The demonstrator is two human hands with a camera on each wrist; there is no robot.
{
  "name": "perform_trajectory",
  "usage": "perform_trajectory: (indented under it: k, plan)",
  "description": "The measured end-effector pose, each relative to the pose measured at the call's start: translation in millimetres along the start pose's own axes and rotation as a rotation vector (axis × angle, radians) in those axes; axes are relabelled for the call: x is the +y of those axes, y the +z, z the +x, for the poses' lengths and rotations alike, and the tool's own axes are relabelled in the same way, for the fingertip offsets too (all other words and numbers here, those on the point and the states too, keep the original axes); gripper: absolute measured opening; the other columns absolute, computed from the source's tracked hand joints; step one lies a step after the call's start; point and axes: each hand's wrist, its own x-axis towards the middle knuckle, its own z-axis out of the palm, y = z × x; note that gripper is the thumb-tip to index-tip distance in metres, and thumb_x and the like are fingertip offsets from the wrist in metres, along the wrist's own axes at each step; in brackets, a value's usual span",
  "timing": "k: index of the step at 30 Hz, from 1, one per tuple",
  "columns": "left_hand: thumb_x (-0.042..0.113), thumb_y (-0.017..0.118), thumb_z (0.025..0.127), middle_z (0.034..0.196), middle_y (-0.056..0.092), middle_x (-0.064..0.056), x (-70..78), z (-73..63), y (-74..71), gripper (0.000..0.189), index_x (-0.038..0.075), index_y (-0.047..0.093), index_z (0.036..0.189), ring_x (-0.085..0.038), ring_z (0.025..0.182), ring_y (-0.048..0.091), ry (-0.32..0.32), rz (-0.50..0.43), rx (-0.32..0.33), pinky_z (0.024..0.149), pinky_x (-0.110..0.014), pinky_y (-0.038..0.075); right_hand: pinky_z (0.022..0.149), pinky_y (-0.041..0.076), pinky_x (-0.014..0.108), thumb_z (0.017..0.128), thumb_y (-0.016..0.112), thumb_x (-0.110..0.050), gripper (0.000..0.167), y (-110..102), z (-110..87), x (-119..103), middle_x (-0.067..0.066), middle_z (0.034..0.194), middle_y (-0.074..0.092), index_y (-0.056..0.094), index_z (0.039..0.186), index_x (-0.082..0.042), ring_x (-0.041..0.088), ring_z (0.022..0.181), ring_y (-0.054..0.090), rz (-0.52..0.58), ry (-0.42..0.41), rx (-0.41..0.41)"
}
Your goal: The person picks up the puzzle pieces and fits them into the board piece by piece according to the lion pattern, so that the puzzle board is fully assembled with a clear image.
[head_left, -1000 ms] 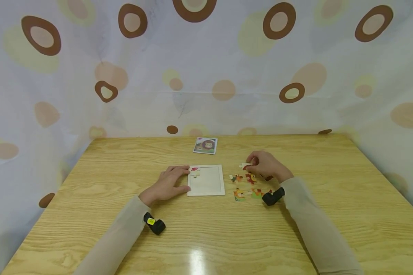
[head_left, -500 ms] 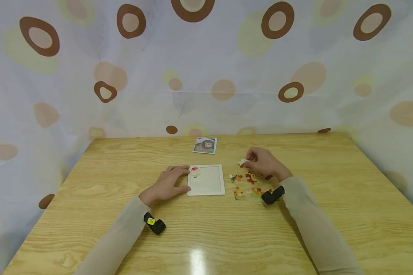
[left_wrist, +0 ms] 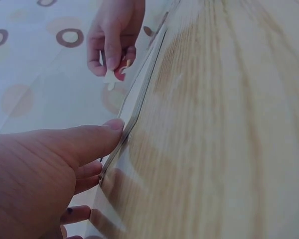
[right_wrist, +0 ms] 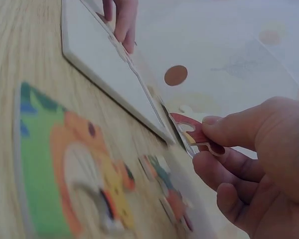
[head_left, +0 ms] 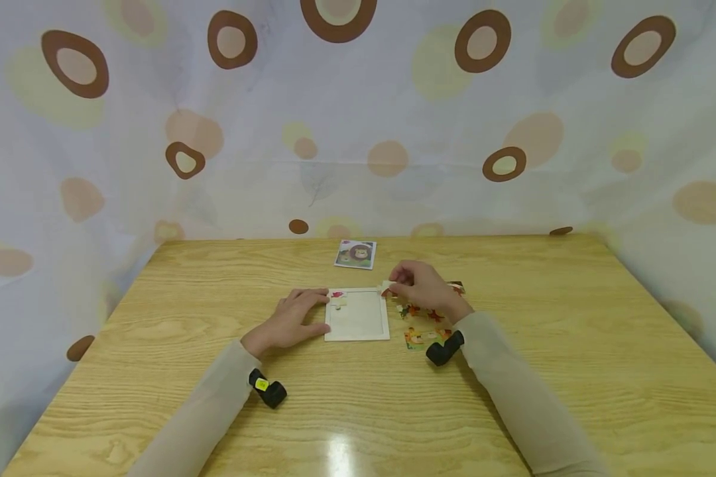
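Note:
A shallow white puzzle tray (head_left: 360,319) lies on the table between the hands. One puzzle piece (head_left: 338,301), pale with a pink patch, sits in its upper left corner. My left hand (head_left: 289,319) rests at the tray's left edge, its thumb (left_wrist: 97,142) and fingertips touching the rim. Between thumb and fingers, my right hand (head_left: 422,286) pinches a red and white puzzle piece (right_wrist: 187,122), raised near the tray's upper right corner. Loose pieces, among them an orange and green one (head_left: 414,338), lie right of the tray; some are partly hidden under the right hand and wrist.
A square picture card (head_left: 355,254) with a lion lies behind the tray. The wooden table (head_left: 334,404) runs back to a white curtain (head_left: 346,119) with brown spots. Each wrist carries a small black camera (head_left: 267,388).
Carrying the pinched piece, my right hand lifts slightly, then moves left from above the loose pieces to the tray's upper right corner. My left hand stays at the tray's edge.

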Motion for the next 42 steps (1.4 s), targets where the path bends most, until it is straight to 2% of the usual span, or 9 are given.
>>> perform_trajectory:
  k: [13, 25, 31, 37, 42]
  plan:
    - [0.027, 0.065, 0.092, 0.152, 0.037, -0.013, -0.5, -0.9, 0.0, 0.053, 0.004, 0.049, 0.137, -0.036, 0.137, 0.030, 0.003, -0.007, 0.003, 0.105, -0.058, 0.025, 0.066, 0.047, 0.027, 0.093, 0.062, -0.008, 0.010, 25, 19.2, -18, 0.009, 0.089, 0.065, 0.064, 0.102, -0.003, 0.014, 0.072, 0.056, 0.025, -0.014, -0.012]
    - [0.027, 0.065, 0.092, 0.152, 0.038, -0.012, -0.7, -0.9, -0.2, 0.052, 0.003, 0.049, 0.136, -0.036, 0.136, 0.030, -0.001, -0.008, 0.013, 0.105, -0.058, 0.026, 0.066, 0.043, 0.025, 0.090, 0.065, -0.011, 0.009, 41, 28.4, -25, 0.007, 0.084, 0.066, 0.066, 0.095, -0.003, 0.013, 0.070, 0.053, -0.027, -0.049, -0.010]
    - [0.027, 0.065, 0.092, 0.152, 0.038, -0.012, 0.4, -1.1, -0.3, 0.052, 0.004, 0.050, 0.136, -0.035, 0.136, 0.030, -0.003, -0.016, 0.005, 0.106, -0.057, 0.025, 0.063, 0.041, 0.023, 0.088, 0.067, -0.012, 0.008, 50, 31.5, -25, 0.006, 0.081, 0.065, 0.067, 0.092, -0.004, 0.011, 0.067, 0.052, -0.054, -0.001, 0.023]
    - [0.027, 0.066, 0.092, 0.152, 0.038, -0.012, 1.2, -1.5, -0.7, 0.052, 0.004, 0.050, 0.135, -0.035, 0.136, 0.030, -0.003, -0.016, 0.006, 0.105, -0.057, 0.025, 0.063, 0.044, 0.023, 0.088, 0.068, -0.014, 0.009, 55, 34.9, -27, 0.005, 0.081, 0.068, 0.070, 0.092, -0.006, 0.011, 0.069, 0.057, -0.068, 0.041, 0.021]
    - [0.027, 0.066, 0.092, 0.152, 0.038, -0.013, 0.6, -1.2, -1.2, 0.052, 0.004, 0.050, 0.135, -0.035, 0.136, 0.031, -0.001, -0.017, 0.012, 0.105, -0.057, 0.026, 0.063, 0.044, 0.023, 0.087, 0.068, -0.017, 0.009, 55, 36.3, -37, 0.004, 0.080, 0.068, 0.071, 0.089, -0.009, 0.012, 0.069, 0.057, -0.082, 0.116, 0.028]
